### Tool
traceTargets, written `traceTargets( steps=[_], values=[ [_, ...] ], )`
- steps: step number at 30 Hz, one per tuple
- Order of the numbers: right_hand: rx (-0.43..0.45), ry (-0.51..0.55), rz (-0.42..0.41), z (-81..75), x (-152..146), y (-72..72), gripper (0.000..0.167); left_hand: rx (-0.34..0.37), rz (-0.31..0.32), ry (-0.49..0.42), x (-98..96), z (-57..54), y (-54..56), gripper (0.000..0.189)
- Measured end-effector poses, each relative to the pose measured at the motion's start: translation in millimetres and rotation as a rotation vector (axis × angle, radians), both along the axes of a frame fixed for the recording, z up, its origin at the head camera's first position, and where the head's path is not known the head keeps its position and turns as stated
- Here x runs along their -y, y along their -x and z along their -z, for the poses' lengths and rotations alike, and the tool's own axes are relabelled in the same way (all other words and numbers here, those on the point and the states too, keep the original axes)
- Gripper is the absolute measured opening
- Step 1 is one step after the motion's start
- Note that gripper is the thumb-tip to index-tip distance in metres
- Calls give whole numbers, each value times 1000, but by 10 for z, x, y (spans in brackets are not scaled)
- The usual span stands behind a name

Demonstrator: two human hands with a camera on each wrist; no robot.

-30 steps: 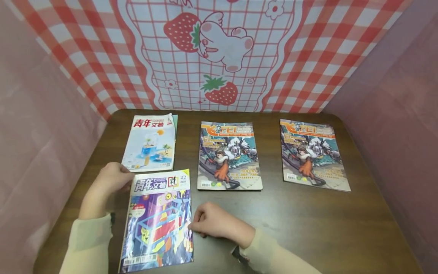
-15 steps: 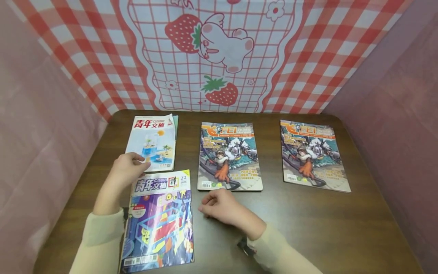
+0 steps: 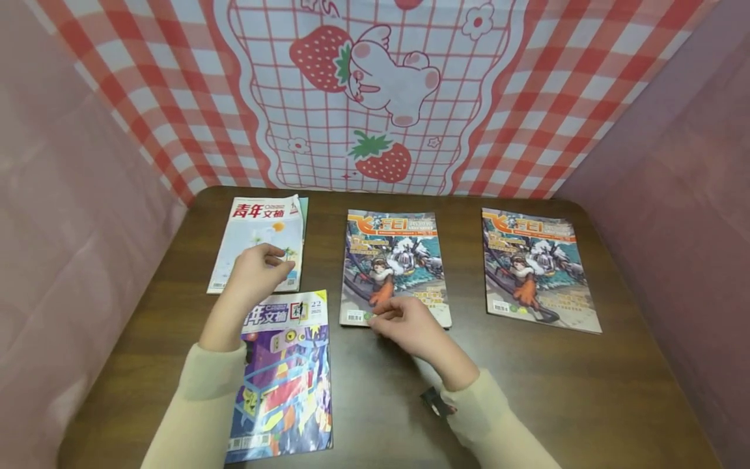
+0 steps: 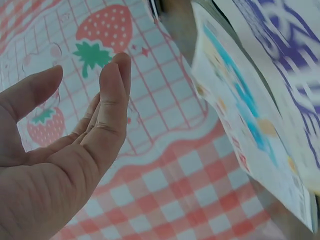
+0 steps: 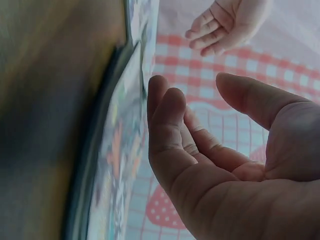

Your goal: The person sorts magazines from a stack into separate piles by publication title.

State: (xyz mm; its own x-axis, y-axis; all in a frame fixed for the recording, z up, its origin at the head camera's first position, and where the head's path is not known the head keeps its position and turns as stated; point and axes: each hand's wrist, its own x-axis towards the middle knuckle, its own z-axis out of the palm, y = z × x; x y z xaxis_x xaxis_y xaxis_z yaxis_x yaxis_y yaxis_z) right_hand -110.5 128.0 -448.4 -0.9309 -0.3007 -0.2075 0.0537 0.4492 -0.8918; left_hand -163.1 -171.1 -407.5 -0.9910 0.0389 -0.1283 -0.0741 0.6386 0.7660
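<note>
My left hand [image 3: 258, 270] hovers over the lower part of a white magazine [image 3: 237, 244] with a beach picture, at the back left. In the left wrist view its thumb and fingers stand apart with nothing between them. My right hand [image 3: 404, 322] overlaps the front edge of the middle comic magazine [image 3: 395, 260] in the head view. The right wrist view shows its relaxed, bent fingers [image 5: 170, 130] apart from the thumb and holding nothing. A purple-covered magazine [image 3: 287, 384] lies in front of the white one, partly hidden by my left forearm.
A second comic magazine [image 3: 536, 270] with a matching cover lies on the right of the brown wooden table [image 3: 586, 391]. Behind the table hangs a red-and-white checked cloth [image 3: 515, 143] with strawberries. Pinkish drapes [image 3: 668, 182] close in both sides.
My left hand has left the purple magazine's top left corner and moved up and right over the white magazine. My right hand has moved from the purple magazine's right edge to the middle comic magazine.
</note>
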Motion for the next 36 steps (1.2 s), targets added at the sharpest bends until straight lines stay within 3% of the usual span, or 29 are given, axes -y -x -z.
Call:
traceTargets(
  steps=[10,14,25,36],
  values=[
    [-75,17,152,-65,-378,203,33,-69,17,-32,-349,87,121,46],
    [-112,10,208,-90,-533,280,39,-82,8,-92,-494,112,178,46],
    [-131,-53,269,-109,-785,448,49,-98,-4,-101,-797,233,349,43],
    [-77,-153,292,-37,-974,649,52,21,5,-22,-868,324,491,45]
  ],
)
